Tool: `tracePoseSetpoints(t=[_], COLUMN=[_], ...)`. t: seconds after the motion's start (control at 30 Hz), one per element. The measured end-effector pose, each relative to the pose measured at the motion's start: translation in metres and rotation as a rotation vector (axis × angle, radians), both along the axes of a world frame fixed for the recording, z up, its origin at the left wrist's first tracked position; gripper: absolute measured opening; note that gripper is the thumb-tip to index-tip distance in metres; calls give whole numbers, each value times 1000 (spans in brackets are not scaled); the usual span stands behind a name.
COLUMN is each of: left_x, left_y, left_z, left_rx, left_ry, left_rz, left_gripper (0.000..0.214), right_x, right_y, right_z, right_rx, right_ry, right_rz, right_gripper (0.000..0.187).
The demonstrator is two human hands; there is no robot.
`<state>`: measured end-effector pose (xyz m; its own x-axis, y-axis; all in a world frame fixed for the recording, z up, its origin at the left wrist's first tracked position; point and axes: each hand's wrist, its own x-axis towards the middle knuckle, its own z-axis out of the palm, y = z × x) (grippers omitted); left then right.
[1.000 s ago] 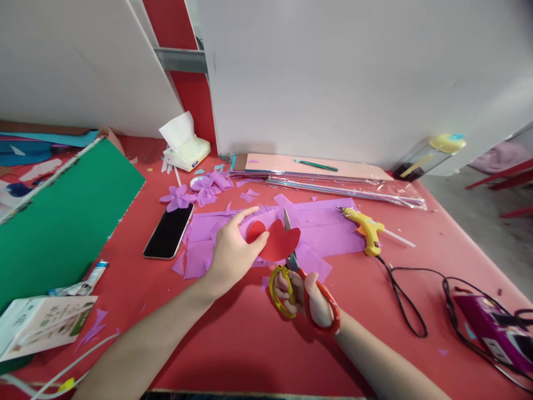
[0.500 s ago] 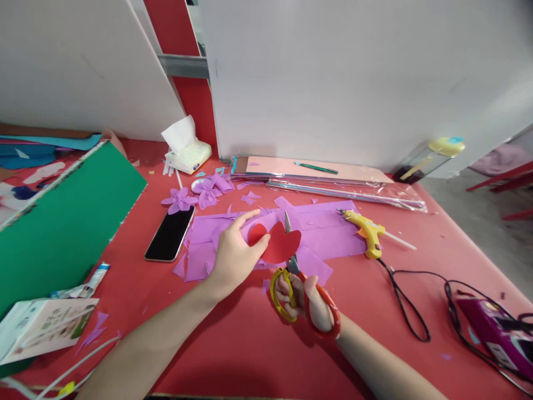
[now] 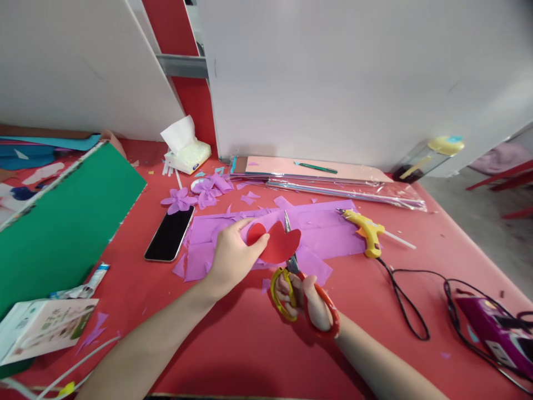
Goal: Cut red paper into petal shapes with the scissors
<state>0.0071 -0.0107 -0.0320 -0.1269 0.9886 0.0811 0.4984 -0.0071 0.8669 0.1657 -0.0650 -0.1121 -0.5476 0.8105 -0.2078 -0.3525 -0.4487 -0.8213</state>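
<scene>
My left hand [image 3: 235,253] pinches a piece of red paper [image 3: 280,244] with rounded, petal-like lobes, its thumb lying on top. In my right hand [image 3: 310,300] are scissors [image 3: 292,261] with one yellow and one red handle loop. Their blades point away from me and pass behind the red paper, the tip showing above its notch. Beneath both hands lie purple paper sheets [image 3: 333,233] and scraps on the red table. Purple paper flowers [image 3: 180,200] sit beyond my left hand, beside a dark-screened phone [image 3: 170,233].
A yellow glue gun [image 3: 366,229] with a black cord lies to the right, near a magenta device [image 3: 495,333]. At the back are wrapped paper packs [image 3: 353,172], a green pen [image 3: 318,168], a tissue pack [image 3: 189,155] and a yellow-lidded container [image 3: 428,161]. A green board [image 3: 75,222] leans at left.
The fingers of my left hand have curled in from a more stretched position behind the red paper. The scissors and my right hand look nearly unchanged.
</scene>
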Motion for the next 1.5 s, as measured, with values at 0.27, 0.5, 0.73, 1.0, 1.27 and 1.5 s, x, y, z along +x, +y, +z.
tracePoseSetpoints(t=[0.27,0.5,0.73,1.0,1.27,1.5], left_x=[-2,-3,-2,-1,-1,-1], left_y=[0,0,-1,0,0,0], left_z=[7,6,5,4,3,3], left_rx=[-57,-31,-28,-24,-51,-41], left_ry=[90,84,79,55,45,46], left_rz=[-4,-13,-11,-10,0,-9], left_gripper=[15,15,15,12,11,10], right_x=[-1,0,0,0,0,2], right_y=[-1,-2,0,1,2,4], right_z=[-2,-8,-8,-10,-9,-21], right_rx=[-24,14,-5,-26,-12,-15], right_ry=[12,43,47,32,28,100], right_rz=[-20,-18,-2,-1,1,54], right_gripper=[66,63,65,63,63,62])
